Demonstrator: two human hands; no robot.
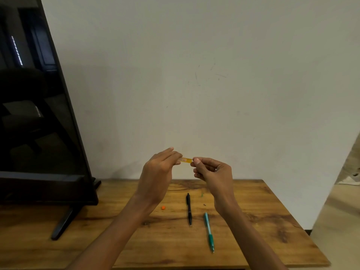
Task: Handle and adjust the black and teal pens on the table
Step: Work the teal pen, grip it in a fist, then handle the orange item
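Your left hand (158, 172) and right hand (211, 173) pinch opposite ends of a small yellow-orange piece (186, 160), raised above the wooden table (253, 221); your fingers hide its ends. The black pen (189, 209) and teal pen (209, 231) lie untouched on the table below, side by side.

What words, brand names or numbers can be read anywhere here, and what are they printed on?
None can be read.
Yellow pen, held between left hand and right hand: a pale label with reddish marks, too blurred to read.
Black pen and teal pen on the table: no lettering legible.
Dark screen: no text visible.
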